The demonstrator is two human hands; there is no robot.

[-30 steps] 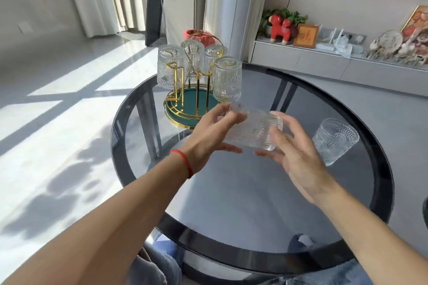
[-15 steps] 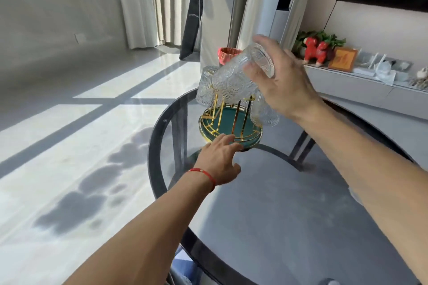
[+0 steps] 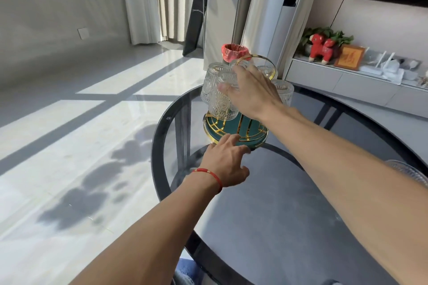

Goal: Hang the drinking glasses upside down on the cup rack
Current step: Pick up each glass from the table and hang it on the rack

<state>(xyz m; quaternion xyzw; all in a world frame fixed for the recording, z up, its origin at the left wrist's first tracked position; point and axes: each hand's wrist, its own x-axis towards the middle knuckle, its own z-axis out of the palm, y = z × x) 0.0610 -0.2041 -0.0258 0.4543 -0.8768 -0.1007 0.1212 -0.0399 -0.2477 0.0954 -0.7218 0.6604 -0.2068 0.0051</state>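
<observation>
Head view: nearest the person, the left hand (image 3: 225, 159) lay with its fingers spread on the cup rack (image 3: 236, 128), at its green base rim. Above the base, the right hand (image 3: 251, 90) gripped an inverted drinking glass (image 3: 222, 99) by its upturned bottom. Ribbed glass probably felt rigid, slick and breakable; a grip round the thick base suited it.

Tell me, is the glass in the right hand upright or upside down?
Upside down. The glass has its thick base up under the right hand and its open rim down, just above the cup rack tray.
</observation>
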